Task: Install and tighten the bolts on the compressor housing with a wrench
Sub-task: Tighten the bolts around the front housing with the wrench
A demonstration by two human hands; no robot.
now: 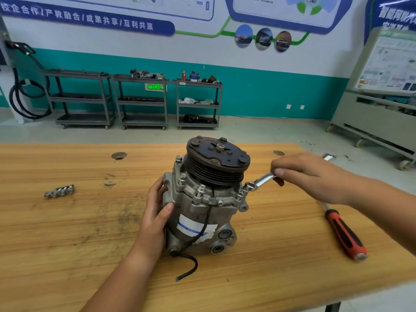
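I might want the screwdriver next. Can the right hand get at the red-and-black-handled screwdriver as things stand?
Probably yes: the red-and-black-handled screwdriver lies uncovered on the wooden table near the right forearm. But the right hand grips the silver wrench, which it would have to release first.

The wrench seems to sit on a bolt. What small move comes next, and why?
Probably a short swing of the shiny steel wrench to turn the silver bolt under its head, on the right side of the grey metal compressor housing. The right hand pinches the wrench's handle end, and the left hand grips the housing, steadying it.
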